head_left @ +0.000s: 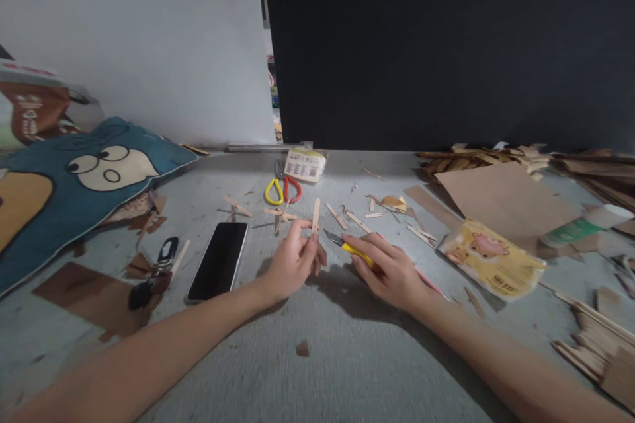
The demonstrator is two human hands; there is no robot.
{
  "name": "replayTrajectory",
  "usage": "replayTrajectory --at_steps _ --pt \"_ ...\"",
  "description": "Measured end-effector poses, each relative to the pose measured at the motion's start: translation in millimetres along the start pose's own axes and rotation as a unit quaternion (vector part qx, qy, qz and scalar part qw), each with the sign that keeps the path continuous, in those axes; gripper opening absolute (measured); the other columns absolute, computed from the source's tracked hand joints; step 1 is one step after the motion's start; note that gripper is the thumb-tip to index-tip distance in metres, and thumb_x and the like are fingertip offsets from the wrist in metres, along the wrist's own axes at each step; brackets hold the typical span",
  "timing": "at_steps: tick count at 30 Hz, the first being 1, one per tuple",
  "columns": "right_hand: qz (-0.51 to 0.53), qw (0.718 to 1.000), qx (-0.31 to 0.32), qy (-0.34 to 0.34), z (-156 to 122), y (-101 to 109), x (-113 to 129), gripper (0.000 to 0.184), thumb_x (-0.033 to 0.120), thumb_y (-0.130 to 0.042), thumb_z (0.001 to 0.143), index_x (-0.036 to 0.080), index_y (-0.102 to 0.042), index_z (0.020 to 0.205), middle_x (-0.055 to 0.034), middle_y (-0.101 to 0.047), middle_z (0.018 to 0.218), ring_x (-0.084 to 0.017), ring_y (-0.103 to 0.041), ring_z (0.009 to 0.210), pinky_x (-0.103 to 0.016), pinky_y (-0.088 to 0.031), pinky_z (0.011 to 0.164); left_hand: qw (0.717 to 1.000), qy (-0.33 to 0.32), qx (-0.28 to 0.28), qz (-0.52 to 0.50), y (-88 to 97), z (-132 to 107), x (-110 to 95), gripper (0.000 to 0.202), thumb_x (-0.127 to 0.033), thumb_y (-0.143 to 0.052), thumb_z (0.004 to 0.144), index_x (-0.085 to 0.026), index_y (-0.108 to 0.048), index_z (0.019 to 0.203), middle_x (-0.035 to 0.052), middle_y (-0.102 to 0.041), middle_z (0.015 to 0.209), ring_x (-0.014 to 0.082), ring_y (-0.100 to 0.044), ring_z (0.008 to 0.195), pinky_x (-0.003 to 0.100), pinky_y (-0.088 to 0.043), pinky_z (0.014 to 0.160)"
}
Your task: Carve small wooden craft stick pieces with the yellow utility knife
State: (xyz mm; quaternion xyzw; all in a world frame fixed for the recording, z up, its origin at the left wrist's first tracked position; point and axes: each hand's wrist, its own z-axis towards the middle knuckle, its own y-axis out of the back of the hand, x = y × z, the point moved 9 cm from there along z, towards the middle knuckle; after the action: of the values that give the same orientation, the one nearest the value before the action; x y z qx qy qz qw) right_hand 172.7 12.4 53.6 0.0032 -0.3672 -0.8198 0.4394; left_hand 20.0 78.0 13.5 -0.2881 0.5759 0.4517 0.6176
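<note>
My left hand (292, 263) pinches a pale wooden craft stick (316, 213) upright between thumb and fingers, its lower end hidden in the fingers. My right hand (391, 271) grips a yellow utility knife (347, 246), whose blade tip points left toward the base of the stick. Both hands rest low over the grey floor (317, 350), close together. Several more wooden sticks (342, 217) lie scattered just beyond them.
A black phone (218, 260) lies left of my left hand, keys (156, 272) beside it. Yellow and red scissors (282, 189) and a small packet (305, 164) lie farther back. A blue cushion (74, 178) is at left. Cardboard (501, 198), a yellow packet (491, 259) and stick piles (592, 344) are at right.
</note>
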Motion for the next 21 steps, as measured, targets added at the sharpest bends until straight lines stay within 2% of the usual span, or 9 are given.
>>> replayTrajectory --at_steps 7,9,11,13,16,18,21 --pt "0.006 1.0 0.009 -0.017 -1 -2 -2 0.034 0.02 -0.047 0.109 0.023 -0.065 0.138 -0.0054 -0.072 0.088 -0.017 -0.068 0.071 -0.028 -0.056 0.066 1.0 0.017 0.016 0.004 -2.9 -1 2 0.045 -0.068 -0.046 0.103 -0.025 -0.038 0.11 -0.0051 -0.066 0.067 0.0121 -0.056 0.049 0.025 -0.041 0.051" --pt "0.027 0.999 0.009 -0.042 -3 -2 -5 0.034 0.022 -0.046 0.11 0.023 -0.065 0.137 -0.0052 -0.073 0.086 -0.017 -0.068 0.068 -0.027 -0.056 0.064 1.0 0.017 0.011 0.013 -1.6 0 3 0.043 -0.067 -0.045 0.103 -0.025 -0.039 0.108 -0.0049 -0.066 0.068 0.0122 -0.056 0.049 0.025 -0.042 0.052" --pt "0.063 0.993 0.013 -0.096 -4 -4 -12 0.035 0.027 -0.045 0.11 0.022 -0.066 0.137 -0.0054 -0.075 0.085 -0.015 -0.067 0.061 -0.026 -0.056 0.06 0.999 0.015 -0.002 0.045 1.6 1 4 0.038 -0.063 -0.044 0.105 -0.025 -0.04 0.103 -0.0045 -0.065 0.068 0.0126 -0.056 0.05 0.026 -0.042 0.054" --pt "0.117 0.976 0.033 -0.179 -7 -11 -21 0.037 0.032 -0.044 0.11 0.022 -0.066 0.139 -0.0041 -0.074 0.081 -0.013 -0.062 0.05 -0.025 -0.053 0.052 0.995 0.012 -0.013 0.099 4.8 3 4 0.033 -0.056 -0.044 0.106 -0.025 -0.042 0.095 -0.0042 -0.063 0.067 0.014 -0.058 0.055 0.027 -0.043 0.058" --pt "0.213 0.925 0.073 -0.306 -14 -28 -30 0.044 0.042 -0.044 0.109 0.021 -0.064 0.143 0.0011 -0.065 0.066 -0.011 -0.053 0.036 -0.023 -0.044 0.038 0.984 0.026 -0.019 0.173 7.7 5 7 0.026 -0.044 -0.04 0.108 -0.024 -0.046 0.092 -0.004 -0.061 0.065 0.0165 -0.06 0.061 0.029 -0.043 0.063" --pt "0.246 0.896 0.078 -0.361 -17 -34 -31 0.049 0.047 -0.051 0.105 0.02 -0.065 0.144 0.0043 -0.058 0.057 -0.012 -0.05 0.033 -0.023 -0.04 0.034 0.979 0.037 -0.022 0.198 8.9 6 10 0.024 -0.039 -0.036 0.108 -0.024 -0.048 0.094 -0.0038 -0.06 0.066 0.0176 -0.059 0.063 0.03 -0.042 0.063" --pt "0.254 0.875 0.067 -0.406 -21 -37 -31 0.055 0.05 -0.058 0.1 0.02 -0.065 0.146 0.0052 -0.055 0.053 -0.012 -0.047 0.031 -0.023 -0.038 0.033 0.976 0.04 -0.017 0.214 7.5 6 11 0.022 -0.038 -0.034 0.108 -0.024 -0.047 0.096 -0.0039 -0.059 0.068 0.0181 -0.058 0.063 0.03 -0.04 0.063"
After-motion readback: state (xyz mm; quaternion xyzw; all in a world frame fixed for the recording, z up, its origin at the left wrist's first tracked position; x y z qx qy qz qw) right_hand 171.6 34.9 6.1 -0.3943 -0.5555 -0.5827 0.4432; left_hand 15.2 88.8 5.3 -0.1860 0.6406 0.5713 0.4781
